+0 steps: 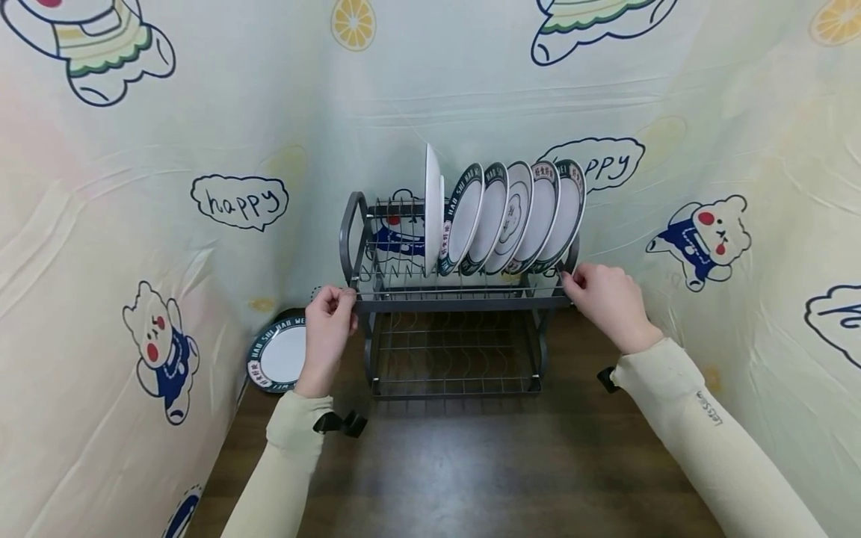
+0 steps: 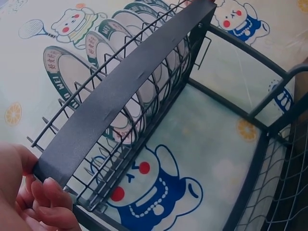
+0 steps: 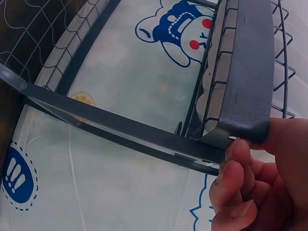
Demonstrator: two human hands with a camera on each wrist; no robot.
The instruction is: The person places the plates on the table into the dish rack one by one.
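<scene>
A dark grey two-tier dish rack (image 1: 464, 304) stands against the patterned cloth. My left hand (image 1: 327, 329) pinches the left front corner of its upper tier. At the right front corner, my right hand (image 1: 608, 305) grips the same tier between thumb and fingers. Both wrist views show the flat front bar (image 2: 115, 91) of the rack held at its ends, thumb on one side, curled fingers (image 3: 231, 178) on the other. Several white plates (image 1: 464, 217) with dark green rims stand in the upper tier, leaning rightward. The leftmost plate (image 1: 433, 213) is seen edge-on.
Another green-rimmed plate (image 1: 279, 357) is at the left, partly behind my left hand. The lower wire shelf (image 1: 457, 362) holds nothing visible. Cartoon-printed cloth (image 1: 673, 112) encloses the brown wooden surface (image 1: 444, 471) on the back and sides.
</scene>
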